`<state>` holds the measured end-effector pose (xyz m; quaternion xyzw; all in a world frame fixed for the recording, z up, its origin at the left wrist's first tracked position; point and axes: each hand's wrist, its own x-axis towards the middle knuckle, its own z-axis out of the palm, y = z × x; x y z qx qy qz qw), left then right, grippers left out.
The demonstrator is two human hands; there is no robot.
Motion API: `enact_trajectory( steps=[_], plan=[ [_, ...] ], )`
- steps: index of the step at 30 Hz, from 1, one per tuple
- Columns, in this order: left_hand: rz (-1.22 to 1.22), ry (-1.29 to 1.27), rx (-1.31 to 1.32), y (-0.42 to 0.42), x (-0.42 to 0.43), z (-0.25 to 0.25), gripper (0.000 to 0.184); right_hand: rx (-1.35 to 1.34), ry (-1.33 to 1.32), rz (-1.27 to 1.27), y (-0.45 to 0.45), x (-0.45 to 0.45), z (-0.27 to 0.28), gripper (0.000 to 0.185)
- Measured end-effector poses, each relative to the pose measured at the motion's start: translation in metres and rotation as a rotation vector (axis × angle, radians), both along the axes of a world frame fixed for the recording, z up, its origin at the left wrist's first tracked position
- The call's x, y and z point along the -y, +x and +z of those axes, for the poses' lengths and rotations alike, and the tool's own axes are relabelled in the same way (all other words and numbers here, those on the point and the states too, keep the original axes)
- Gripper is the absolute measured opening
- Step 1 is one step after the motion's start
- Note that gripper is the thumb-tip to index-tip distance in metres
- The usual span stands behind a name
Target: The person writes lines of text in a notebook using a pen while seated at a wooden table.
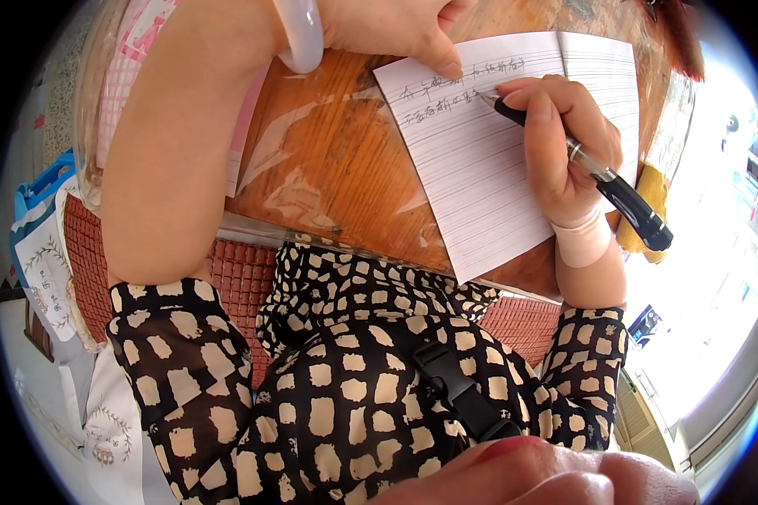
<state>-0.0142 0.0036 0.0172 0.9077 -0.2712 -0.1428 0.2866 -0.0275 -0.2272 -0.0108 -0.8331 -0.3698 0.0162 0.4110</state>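
My right hand [568, 143] is closed round a black and silver pen [602, 177], its tip touching the second written line on a sheet of lined paper [480, 194]. Two lines of handwriting run across the upper part of the sheet, which has a fold near its right side. At the paper's top left edge lies my left hand [404, 32], thumb stretched onto the page; its other fingers are partly cut off by the frame's top. A pale bangle [301, 35] circles the left wrist.
The paper lies on a wooden table [337, 160] under a clear plastic cover. Pink printed sheets [126, 93] are at the left, partly behind my left arm. A yellow-brown item [652, 198] sits at the right edge. Below the table is a red woven seat [244, 273].
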Motion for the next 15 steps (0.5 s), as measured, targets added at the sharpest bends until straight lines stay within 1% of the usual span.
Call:
enact_trajectory(
  steps=[3,5,7,8,10,11,13,15],
  plan=[
    [-0.007,0.002,0.0,0.0,-0.001,0.0,0.028,0.02,0.052,0.026,0.002,0.001,-0.004,0.006],
    [-0.004,0.008,0.002,0.0,0.0,0.001,0.028,0.022,0.035,0.016,0.002,0.0,-0.003,0.006],
    [0.019,0.055,-0.085,0.004,0.003,0.005,0.028,0.035,0.022,0.013,0.002,0.0,-0.002,0.006],
    [0.039,0.099,-0.173,0.011,0.008,0.012,0.028,0.047,0.018,0.015,0.003,0.0,-0.002,0.006],
    [0.04,0.096,-0.166,0.011,0.008,0.012,0.028,0.049,0.016,0.009,0.003,0.0,-0.002,0.005],
    [0.022,0.049,-0.072,0.003,0.003,0.004,0.028,0.039,0.017,0.0,0.002,-0.001,-0.002,0.005],
    [0.004,0.003,0.012,0.0,0.001,0.0,0.028,0.029,0.015,-0.009,0.002,0.0,-0.001,0.005],
    [0.001,-0.006,-0.037,0.002,0.0,0.002,0.028,0.025,0.011,-0.007,0.002,0.0,-0.001,0.005]
  ],
)
